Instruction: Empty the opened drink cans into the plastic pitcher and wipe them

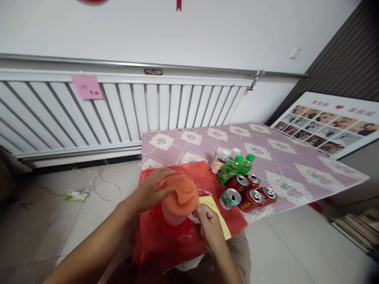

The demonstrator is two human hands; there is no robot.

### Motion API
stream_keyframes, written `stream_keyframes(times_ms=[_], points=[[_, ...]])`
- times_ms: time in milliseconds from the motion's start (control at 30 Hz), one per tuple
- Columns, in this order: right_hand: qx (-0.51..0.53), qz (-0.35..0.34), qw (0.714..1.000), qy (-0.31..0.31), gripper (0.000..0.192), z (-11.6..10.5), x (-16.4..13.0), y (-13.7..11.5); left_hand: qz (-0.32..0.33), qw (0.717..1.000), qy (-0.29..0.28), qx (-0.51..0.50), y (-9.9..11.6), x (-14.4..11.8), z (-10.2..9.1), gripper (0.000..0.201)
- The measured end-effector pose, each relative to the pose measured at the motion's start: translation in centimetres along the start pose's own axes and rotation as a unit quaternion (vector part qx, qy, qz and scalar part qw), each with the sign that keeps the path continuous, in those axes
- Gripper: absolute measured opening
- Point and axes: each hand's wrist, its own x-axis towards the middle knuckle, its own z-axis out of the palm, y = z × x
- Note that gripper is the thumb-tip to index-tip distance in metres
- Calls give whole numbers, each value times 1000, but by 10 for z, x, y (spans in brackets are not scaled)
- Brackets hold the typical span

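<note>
- Left hand (152, 188): palm and spread fingers rest on the orange lid (180, 195) of a translucent pitcher (174, 215), covering the lid's far-left edge — fingers loosely curved, not clenched.
- Right hand (209, 227): closed around the pitcher's handle on the near-right side, thumb on top; the handle itself is mostly hidden by the fingers.
- Pitcher: stands upright between the two hands, on a red plastic bag (166, 236) spread over the near-left corner of the table (296, 169).
- Yellow cloth (217, 215): lies flat on the bag, just beside the right hand and partly under it.
- Beyond the right hand, on the patterned tablecloth: a cluster of drink cans (250, 195) (red ones and one green-and-silver), lying on their sides with tops toward the camera.
- Just past the cans: two green bottles (233, 169) and two pale-capped bottles (220, 161), touching one another.
- Far side of the left hand: a white radiator (118, 114) bearing a pink note (87, 87).
</note>
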Motion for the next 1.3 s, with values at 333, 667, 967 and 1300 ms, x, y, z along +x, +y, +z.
stream_keyframes(times_ms=[333, 667, 967, 1300], points=[[-69, -33, 997, -23, 48, -7, 0, 7, 86, 936, -235, 247, 21, 28, 5, 18], [-112, -77, 991, -9, 39, -5, 1, 5, 79, 923, -222, 304, 13, 30, 12, 12], [-131, -91, 987, -8, 37, -5, 0, 11, 48, 907, -229, 349, 25, 28, 16, 15], [-143, -104, 984, 0, 38, -3, 0, 12, 35, 893, -222, 391, 34, 23, 22, 12]])
